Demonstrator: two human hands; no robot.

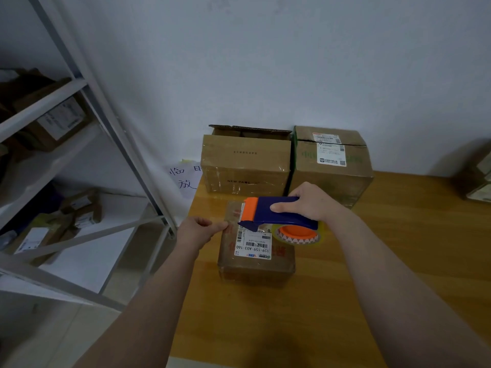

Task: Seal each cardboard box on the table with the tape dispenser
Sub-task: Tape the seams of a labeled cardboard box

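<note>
Tape dispenser (279,212) sat low over the small box (256,251) on the table (372,261), gripped by the right hand (310,203). The left hand (196,231), fingers curled, pinched the box's left edge.

The white shipping label (253,244) on the small box (256,269) reads 159-159-A03-160, upside down from this view. The open box (244,166) behind it carries "NEW PAC", and the rest of that line is unclear. A paper sheet (184,179) on the wall shows the handwritten characters 临 and 放.
</note>
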